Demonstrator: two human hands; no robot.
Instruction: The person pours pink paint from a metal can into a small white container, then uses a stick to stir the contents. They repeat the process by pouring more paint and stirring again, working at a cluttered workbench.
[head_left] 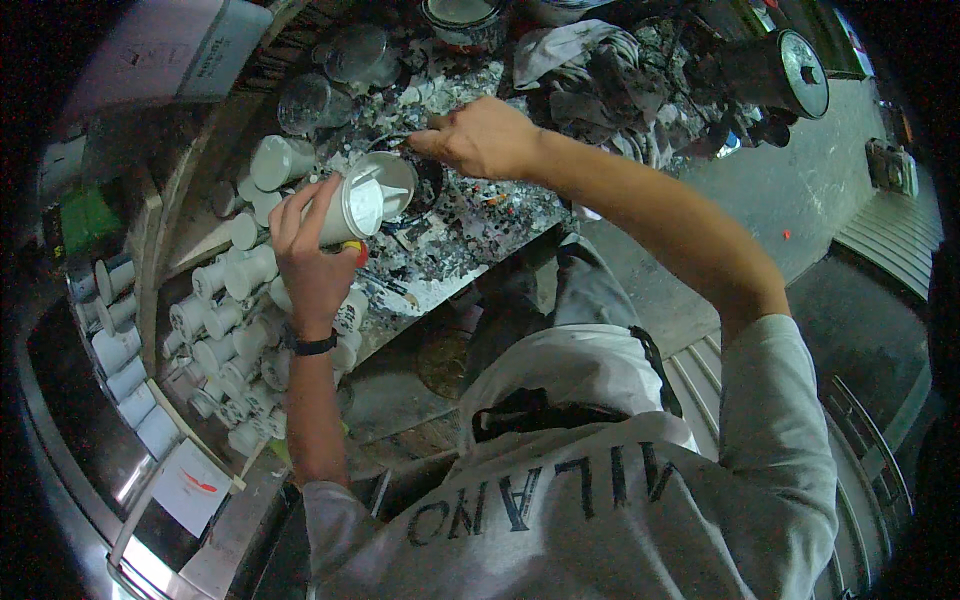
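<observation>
White cylindrical plastic tub (338, 222) tilted over a paint-crusted worktop (440, 275)

Gripped in left hand (308, 240), fingers curled around its side, near the worktop's left edge. Just right of it, right hand (480, 135) with bent fingers; cannot tell how far closed, or whether holding anything. By the left edge, stacked white tubs (248, 270); toward the right edge, crumpled grey cloth (580, 55).

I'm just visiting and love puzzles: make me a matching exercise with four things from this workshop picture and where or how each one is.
1. white tub
2. wristband
3. crumpled cloths
4. pale containers

A. black, strapped on
B. piled up at the picture's left
C. gripped by the left hand
D. heaped near the picture's top

Pairs: 1-C, 2-A, 3-D, 4-B
</observation>
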